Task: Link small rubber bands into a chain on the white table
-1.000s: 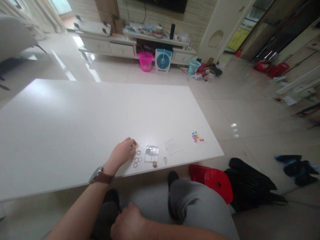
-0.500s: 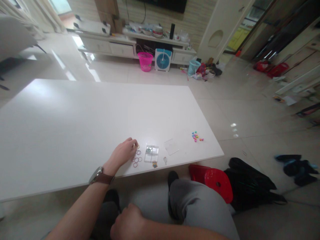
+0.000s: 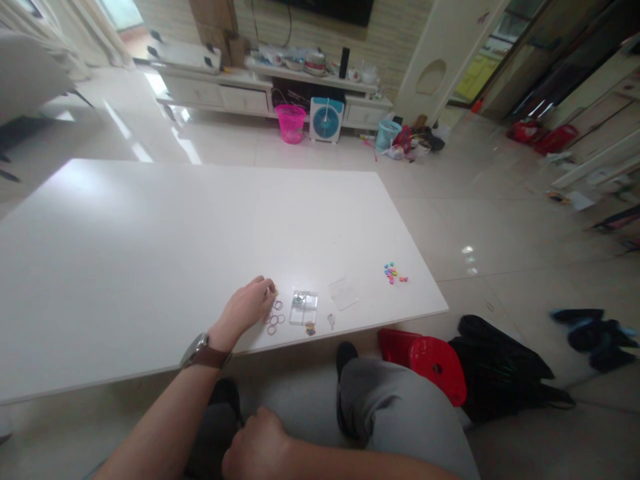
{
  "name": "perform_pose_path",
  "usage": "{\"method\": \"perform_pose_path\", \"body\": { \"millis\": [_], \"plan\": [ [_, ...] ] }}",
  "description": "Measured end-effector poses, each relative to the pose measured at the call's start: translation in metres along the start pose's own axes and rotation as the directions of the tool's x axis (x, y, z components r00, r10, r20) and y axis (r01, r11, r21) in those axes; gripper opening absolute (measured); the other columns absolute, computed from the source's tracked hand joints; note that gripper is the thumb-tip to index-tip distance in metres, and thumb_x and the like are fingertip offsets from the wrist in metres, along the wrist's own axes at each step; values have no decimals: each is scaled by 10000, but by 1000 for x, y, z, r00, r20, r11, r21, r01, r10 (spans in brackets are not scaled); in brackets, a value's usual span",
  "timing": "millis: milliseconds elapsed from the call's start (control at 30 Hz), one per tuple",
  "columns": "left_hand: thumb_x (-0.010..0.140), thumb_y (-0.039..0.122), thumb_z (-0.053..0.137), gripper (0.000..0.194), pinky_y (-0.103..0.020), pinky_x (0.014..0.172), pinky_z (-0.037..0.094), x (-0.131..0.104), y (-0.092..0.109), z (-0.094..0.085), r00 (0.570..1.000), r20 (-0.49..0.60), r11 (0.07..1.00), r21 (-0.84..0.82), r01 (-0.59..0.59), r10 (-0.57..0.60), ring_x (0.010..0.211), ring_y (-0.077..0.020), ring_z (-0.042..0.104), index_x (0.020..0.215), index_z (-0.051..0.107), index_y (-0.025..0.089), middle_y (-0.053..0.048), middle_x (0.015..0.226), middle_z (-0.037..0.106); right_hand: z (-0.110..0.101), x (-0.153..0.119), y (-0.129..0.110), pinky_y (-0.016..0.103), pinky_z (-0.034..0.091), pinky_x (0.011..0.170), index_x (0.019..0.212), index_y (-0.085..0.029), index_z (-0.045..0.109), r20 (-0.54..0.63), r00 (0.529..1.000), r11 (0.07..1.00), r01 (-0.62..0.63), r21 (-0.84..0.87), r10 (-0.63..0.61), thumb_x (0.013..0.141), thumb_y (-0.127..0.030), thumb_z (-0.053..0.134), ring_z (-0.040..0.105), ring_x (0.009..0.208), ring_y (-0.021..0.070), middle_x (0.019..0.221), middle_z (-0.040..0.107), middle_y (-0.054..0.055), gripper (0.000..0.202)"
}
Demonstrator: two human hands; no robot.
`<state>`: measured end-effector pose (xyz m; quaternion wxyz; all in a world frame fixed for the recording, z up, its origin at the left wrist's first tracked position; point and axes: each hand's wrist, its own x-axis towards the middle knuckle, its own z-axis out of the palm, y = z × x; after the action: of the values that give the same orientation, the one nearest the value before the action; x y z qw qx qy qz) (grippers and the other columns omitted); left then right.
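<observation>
My left hand (image 3: 250, 303), with a watch on its wrist, is at the table's near edge, its fingers pinched at a small yellowish band beside several purple rubber bands (image 3: 273, 320). What exactly lies between the fingertips is too small to tell. Right of the bands sits a clear divided box (image 3: 303, 308) with small greenish items in one compartment. A small colourful figure (image 3: 311, 329) and a pale small piece (image 3: 331, 321) lie near it. My right hand (image 3: 257, 443) rests closed near my lap, its fingers curled and their inner side hidden.
The white table (image 3: 200, 227) extends left. A clear flat lid (image 3: 343, 294) lies right of the box, and colourful beads (image 3: 391, 273) are near the right edge. A red stool (image 3: 437, 367) and a black bag (image 3: 500, 367) stand below that edge.
</observation>
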<state>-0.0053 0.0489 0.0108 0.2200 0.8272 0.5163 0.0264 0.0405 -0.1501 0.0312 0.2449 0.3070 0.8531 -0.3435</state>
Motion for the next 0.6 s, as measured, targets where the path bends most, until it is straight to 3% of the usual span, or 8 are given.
{"method": "perform_pose_path", "body": {
  "millis": [133,233,367,600],
  "plan": [
    [944,287,455,226,-307,736,429,1,-2,2,1000,5,1000,-20,15,-14,807,-184,639,1044,642,207,-66,1048,638,1,2,0,471,628,793,777,-168,766,-4,1000,1000,-10,-14,10,889,-230,689,772,928,308,919,791,161,150],
    [949,292,452,212,-309,732,422,1,-3,1,1000,13,1000,-11,16,-16,811,-186,635,992,639,202,-66,1024,636,2,1,1,479,622,814,797,-160,769,22,1000,1000,8,-18,-8,897,-233,682,771,937,311,937,792,161,151],
    [992,312,383,286,-325,687,389,0,1,-1,999,34,996,85,4,-7,746,-189,616,846,598,193,-69,949,630,3,3,1,488,611,836,814,-165,774,26,1000,1000,11,-8,-11,901,-233,680,765,967,314,983,792,158,145],
    [980,248,374,265,-342,644,338,-6,16,-7,996,85,964,263,-33,10,671,-192,600,839,586,177,-81,908,631,1,2,-2,485,615,826,810,-165,777,37,999,1000,-1,-7,1,902,-238,680,766,964,315,974,793,156,152]
  ]
}}
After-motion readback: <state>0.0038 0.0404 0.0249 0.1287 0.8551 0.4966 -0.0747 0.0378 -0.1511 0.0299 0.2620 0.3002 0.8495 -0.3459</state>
